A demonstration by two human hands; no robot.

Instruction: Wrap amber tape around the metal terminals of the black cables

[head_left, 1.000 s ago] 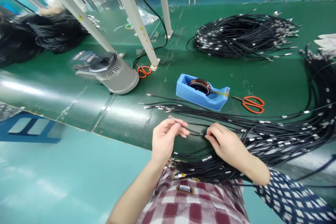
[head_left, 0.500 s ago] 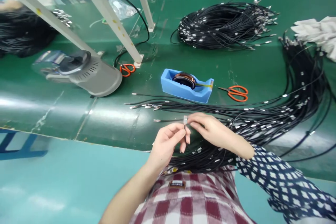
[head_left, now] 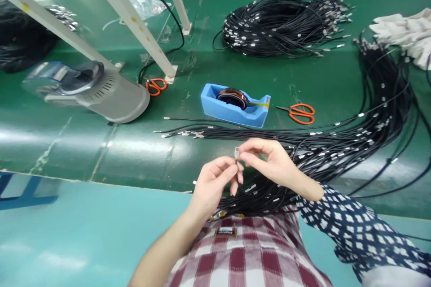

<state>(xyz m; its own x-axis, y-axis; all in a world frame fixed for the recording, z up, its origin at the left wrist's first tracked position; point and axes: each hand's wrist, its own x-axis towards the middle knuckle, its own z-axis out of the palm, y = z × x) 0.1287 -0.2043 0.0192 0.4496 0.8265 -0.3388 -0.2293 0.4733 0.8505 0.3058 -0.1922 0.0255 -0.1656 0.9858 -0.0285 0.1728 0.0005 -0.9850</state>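
Since a second ago, my right hand (head_left: 272,161) has come across to meet my left hand (head_left: 213,181). Nearest me, by my red-and-white checked cloth garment (head_left: 218,260), a loose bundle of thin black cables (head_left: 262,198) could snag and tug at what I hold. Just beyond, my left hand pinches a slender black cable (head_left: 236,161), with a small pale rectangular tag (head_left: 237,153) just past the fingertips. My right thumb and forefinger are at the tag's edge; I cannot tell whether they grip or merely touch it. Uneven pressure could skew it; a slack left pinch could let the cable twist. Farther out on the green surface (head_left: 182,161) lie the blue plastic tape dispenser (head_left: 229,114) and orange-handled metal scissors (head_left: 291,110), which a careless reach could knock. Beyond rests a large black cable coil (head_left: 256,27).
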